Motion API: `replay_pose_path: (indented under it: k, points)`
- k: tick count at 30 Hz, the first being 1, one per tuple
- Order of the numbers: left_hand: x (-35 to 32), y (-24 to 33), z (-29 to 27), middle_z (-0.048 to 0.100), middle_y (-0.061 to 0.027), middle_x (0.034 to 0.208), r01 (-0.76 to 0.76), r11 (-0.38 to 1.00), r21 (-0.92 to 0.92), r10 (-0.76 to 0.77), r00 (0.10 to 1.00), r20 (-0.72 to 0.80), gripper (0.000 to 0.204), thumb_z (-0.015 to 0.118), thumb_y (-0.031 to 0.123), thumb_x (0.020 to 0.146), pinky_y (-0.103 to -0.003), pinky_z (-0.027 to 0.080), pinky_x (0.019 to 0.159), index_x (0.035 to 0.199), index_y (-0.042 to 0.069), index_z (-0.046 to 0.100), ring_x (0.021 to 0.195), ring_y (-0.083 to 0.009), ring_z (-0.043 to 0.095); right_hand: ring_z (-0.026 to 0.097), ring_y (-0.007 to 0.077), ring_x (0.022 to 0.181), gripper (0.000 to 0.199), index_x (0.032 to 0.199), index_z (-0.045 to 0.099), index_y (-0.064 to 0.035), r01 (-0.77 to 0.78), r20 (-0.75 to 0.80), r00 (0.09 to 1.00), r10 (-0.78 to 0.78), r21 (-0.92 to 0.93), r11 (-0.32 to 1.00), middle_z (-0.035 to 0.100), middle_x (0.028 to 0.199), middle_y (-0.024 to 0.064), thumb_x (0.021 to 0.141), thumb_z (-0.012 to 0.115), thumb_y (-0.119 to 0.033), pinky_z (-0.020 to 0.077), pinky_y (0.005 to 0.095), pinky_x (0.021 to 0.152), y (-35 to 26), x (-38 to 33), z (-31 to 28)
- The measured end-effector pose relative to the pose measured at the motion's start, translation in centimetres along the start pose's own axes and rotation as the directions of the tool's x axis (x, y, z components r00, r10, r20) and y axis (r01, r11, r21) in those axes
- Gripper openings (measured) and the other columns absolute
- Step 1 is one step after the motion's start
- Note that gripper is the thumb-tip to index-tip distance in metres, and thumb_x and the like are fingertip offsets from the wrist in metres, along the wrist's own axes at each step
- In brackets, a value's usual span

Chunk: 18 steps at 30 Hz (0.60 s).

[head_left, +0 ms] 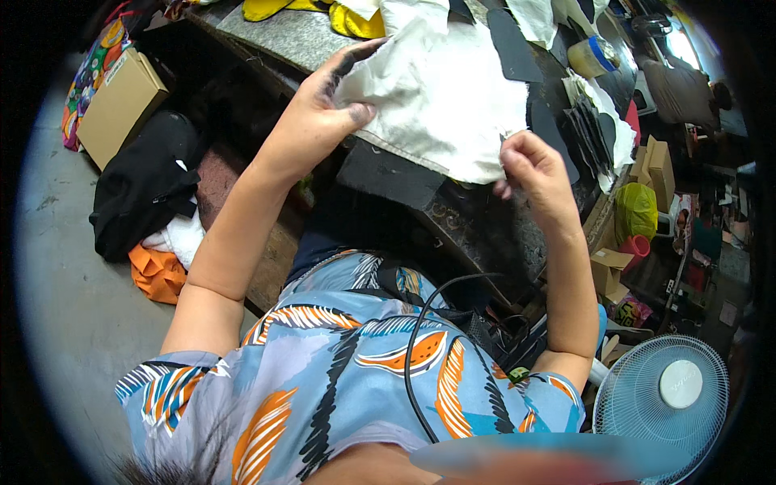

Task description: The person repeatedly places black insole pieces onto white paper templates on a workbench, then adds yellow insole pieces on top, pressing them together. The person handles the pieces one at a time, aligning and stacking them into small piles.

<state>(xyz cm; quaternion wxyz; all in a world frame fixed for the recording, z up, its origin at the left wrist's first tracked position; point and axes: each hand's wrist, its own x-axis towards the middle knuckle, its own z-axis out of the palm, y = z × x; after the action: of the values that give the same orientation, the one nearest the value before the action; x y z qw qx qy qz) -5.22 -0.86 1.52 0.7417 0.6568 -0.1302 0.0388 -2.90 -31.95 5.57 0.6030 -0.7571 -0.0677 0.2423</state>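
Note:
A piece of white cloth (440, 93) is stretched between my hands above a dark work table (477, 230). At its left edge my left hand (335, 101) grips it, thumb on top; dark smudges mark the thumb and fingers. My right hand (533, 170) has its fingers closed in a pinch at the cloth's lower right corner. Beneath the cloth's near edge lies a flat black sheet (388, 174). A black rounded cut piece (514, 44) lies beside the cloth's upper right edge.
Yellow pieces (356, 23) lie at the table's far side. A tub with a blue rim (588, 58) and stacked black pieces (588, 133) are at right. A fan (663, 400) stands lower right. A cardboard box (121, 105) and black fabric (145, 190) are at left.

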Motion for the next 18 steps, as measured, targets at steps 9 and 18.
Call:
replay_pose_path:
  k: [9, 18]
  points:
    - [3.0, 3.5, 6.8, 0.048, -0.01, 0.142, -0.119, 0.951, -0.286, 0.242, 0.863, 0.445, 0.081, 0.052, -0.014, 0.071, -0.033, 0.043, 0.104, 0.148, 0.006, 0.041, 0.122, -0.0181, 0.052, 0.059, 0.0282, 0.118, 0.066, 0.136, 0.046, -0.0015, 0.111, -0.168, 0.983, -0.072, 0.236, 0.965, 0.06, 0.127, 0.0178, 0.102, 0.036, -0.057, 0.048, 0.0419, 0.1, -1.2, 2.1, -2.4]
    - [4.3, -0.8, 2.9, 0.056, -0.0191, 0.121, -0.258, 0.61, 0.749, 0.461, 0.885, -0.071, 0.06, 0.062, 0.007, 0.087, -0.04, 0.045, 0.101, 0.143, 0.003, 0.04, 0.111, -0.0342, 0.055, 0.061, 0.0109, 0.08, 0.038, 0.134, 0.051, -0.0045, 0.244, -0.354, 0.858, -0.371, -0.354, 0.903, 0.065, 0.094, 0.0078, 0.099, 0.058, -0.018, 0.0488, 0.0239, 0.067, -5.1, 7.6, -3.4]
